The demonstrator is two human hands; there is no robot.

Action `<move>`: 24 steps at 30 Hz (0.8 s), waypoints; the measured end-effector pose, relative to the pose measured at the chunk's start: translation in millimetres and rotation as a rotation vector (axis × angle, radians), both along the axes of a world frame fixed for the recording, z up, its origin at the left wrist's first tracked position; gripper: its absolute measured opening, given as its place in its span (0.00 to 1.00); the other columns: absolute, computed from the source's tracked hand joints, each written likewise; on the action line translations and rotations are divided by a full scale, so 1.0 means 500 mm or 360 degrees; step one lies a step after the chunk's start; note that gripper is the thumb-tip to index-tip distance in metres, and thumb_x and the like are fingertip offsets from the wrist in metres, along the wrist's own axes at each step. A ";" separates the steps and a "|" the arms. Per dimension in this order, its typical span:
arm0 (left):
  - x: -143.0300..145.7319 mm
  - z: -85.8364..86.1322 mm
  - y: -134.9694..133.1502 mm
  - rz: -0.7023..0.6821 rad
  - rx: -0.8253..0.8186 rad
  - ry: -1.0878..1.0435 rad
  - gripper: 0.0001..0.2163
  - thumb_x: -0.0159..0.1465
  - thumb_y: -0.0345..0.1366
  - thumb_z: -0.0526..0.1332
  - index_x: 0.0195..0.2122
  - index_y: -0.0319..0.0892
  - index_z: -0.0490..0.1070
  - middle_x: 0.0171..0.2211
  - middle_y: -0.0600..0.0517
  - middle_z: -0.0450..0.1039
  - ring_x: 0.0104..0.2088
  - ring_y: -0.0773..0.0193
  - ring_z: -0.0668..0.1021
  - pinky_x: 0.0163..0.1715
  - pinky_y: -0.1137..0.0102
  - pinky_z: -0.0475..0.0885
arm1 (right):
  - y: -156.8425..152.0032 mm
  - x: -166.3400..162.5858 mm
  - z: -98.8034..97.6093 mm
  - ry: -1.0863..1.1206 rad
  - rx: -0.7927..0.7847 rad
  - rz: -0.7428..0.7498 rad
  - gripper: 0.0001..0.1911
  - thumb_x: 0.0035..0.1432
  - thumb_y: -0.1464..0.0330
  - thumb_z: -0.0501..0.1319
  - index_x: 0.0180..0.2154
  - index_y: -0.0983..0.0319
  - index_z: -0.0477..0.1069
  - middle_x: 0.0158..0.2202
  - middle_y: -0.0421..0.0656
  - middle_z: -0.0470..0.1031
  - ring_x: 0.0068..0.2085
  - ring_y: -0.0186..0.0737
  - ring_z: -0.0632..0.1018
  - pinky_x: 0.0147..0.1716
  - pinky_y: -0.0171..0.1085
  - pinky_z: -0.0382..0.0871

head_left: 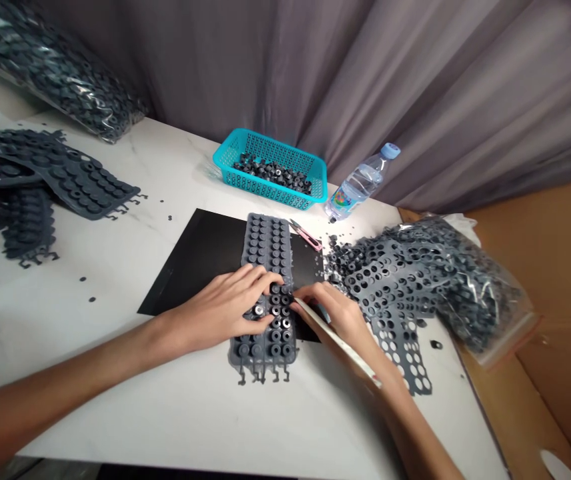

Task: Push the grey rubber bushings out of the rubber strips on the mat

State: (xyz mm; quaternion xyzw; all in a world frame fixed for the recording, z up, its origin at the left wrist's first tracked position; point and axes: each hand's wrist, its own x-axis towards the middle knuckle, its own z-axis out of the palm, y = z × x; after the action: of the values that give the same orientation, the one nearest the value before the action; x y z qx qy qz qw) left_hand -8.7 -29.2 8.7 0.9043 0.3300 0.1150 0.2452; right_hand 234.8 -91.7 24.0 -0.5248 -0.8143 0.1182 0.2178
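Note:
A dark grey rubber sheet of moulded round parts (267,267) lies lengthwise on a black mat (200,260) on the white table. My left hand (225,308) rests on the sheet's left side, fingers curled and pressing on the parts. My right hand (338,313) is closed round a thin pale stick-like tool (338,340), whose tip touches the sheet's right edge near the middle. The sheet's lower rows show several open holes.
A teal basket (271,170) with loose rubber parts stands behind the mat, a water bottle (360,183) beside it. Pink-handled snips (306,235) lie near the sheet. Emptied sheets (395,293) and a plastic bag of parts (480,293) are at right; more sheets (40,180) at left.

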 end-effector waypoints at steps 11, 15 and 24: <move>0.002 0.003 0.003 -0.0023 -0.0020 0.0059 0.20 0.69 0.45 0.61 0.60 0.49 0.63 0.49 0.51 0.69 0.51 0.54 0.75 0.45 0.61 0.69 | 0.011 0.001 -0.017 -0.0087 0.0080 0.0064 0.13 0.75 0.58 0.57 0.44 0.58 0.74 0.39 0.45 0.80 0.40 0.41 0.79 0.41 0.37 0.73; 0.002 0.000 0.003 -0.0016 -0.0006 0.0053 0.20 0.69 0.45 0.61 0.60 0.49 0.63 0.49 0.51 0.69 0.51 0.54 0.75 0.45 0.60 0.69 | 0.017 0.005 -0.030 -0.0104 0.0140 0.0097 0.14 0.75 0.57 0.56 0.43 0.59 0.73 0.38 0.45 0.80 0.39 0.41 0.79 0.42 0.38 0.72; 0.001 -0.004 0.000 -0.0019 0.0017 0.0039 0.19 0.69 0.45 0.60 0.60 0.49 0.63 0.49 0.50 0.70 0.51 0.54 0.75 0.45 0.61 0.69 | 0.020 0.006 -0.046 -0.0152 0.0252 0.0109 0.15 0.75 0.57 0.56 0.42 0.59 0.73 0.36 0.44 0.80 0.37 0.42 0.79 0.38 0.38 0.72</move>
State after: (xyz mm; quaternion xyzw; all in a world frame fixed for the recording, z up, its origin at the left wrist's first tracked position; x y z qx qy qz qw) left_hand -8.3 -29.2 6.7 0.9089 0.3269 0.1043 0.2370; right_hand 237.9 -81.6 1.2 -0.4829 -0.8480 0.0358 0.2154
